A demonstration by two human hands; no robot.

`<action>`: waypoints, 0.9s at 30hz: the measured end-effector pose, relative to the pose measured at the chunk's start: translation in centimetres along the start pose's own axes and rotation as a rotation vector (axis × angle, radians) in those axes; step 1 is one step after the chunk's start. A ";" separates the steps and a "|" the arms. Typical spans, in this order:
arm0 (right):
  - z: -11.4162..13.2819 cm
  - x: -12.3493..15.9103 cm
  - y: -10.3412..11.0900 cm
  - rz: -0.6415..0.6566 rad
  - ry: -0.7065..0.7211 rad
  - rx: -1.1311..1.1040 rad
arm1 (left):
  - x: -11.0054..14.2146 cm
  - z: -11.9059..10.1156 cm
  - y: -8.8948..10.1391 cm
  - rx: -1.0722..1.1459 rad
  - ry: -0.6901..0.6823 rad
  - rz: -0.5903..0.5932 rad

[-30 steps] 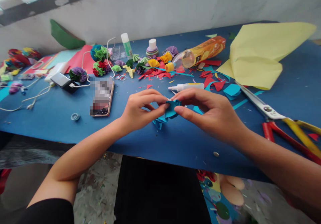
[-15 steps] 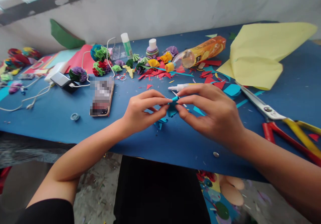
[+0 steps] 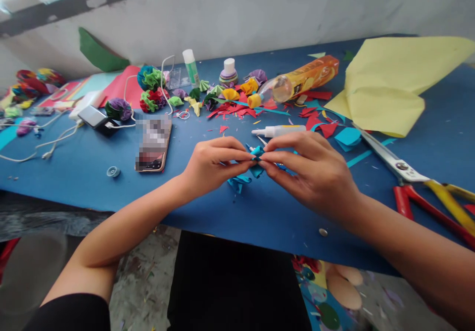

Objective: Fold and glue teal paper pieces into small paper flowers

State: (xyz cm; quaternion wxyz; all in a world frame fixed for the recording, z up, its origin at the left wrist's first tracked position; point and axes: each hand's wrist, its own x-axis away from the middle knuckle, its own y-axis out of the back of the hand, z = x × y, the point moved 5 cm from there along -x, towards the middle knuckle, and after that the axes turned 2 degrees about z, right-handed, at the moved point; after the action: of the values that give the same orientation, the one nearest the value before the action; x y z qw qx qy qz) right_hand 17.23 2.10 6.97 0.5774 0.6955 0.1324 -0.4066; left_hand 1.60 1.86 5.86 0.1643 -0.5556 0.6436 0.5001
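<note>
Both of my hands meet over the middle of the blue table (image 3: 74, 172). My left hand (image 3: 213, 165) and my right hand (image 3: 311, 172) pinch a small folded piece of teal paper (image 3: 257, 154) between thumbs and fingertips, just above the tabletop. Below it lies a crumpled teal scrap (image 3: 237, 181). A white glue pen (image 3: 278, 131) rests just beyond my fingers.
A phone (image 3: 153, 143) lies left of my hands. Paper flowers (image 3: 150, 88), red scraps (image 3: 237, 109), a glue stick (image 3: 191, 67) and an orange bottle (image 3: 300, 77) crowd the back. A yellow sheet (image 3: 389, 83) and scissors (image 3: 415, 177) sit at the right. Cables (image 3: 44, 143) trail left.
The teal paper has been folded tighter, from a broad crumpled piece into a small roll between my fingertips. My hands have drawn closer together. The view shifted slightly.
</note>
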 end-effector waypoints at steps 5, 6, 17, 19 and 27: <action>-0.2 0.3 -0.1 0.002 -0.023 -0.098 | -0.1 -0.1 -0.2 0.048 0.011 0.050; -0.4 0.3 -0.1 -0.011 -0.066 -0.151 | -0.1 -0.2 -0.1 0.057 -0.009 0.039; -2.3 1.3 -3.5 0.119 -1.072 -1.324 | -0.2 -1.3 0.4 0.005 -0.185 -0.125; -2.7 1.1 -3.1 0.064 -1.019 -1.307 | -0.2 -0.9 0.3 0.071 -0.098 -0.108; -2.9 0.9 -2.6 0.041 -0.879 -1.227 | 0.1 0.4 0.1 0.214 0.192 -0.111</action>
State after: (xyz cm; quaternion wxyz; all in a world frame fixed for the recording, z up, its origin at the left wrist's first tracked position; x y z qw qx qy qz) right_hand 17.27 5.23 4.56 0.8682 0.0253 0.0797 -0.4891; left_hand 1.30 2.05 5.66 0.1877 -0.6148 0.6743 0.3635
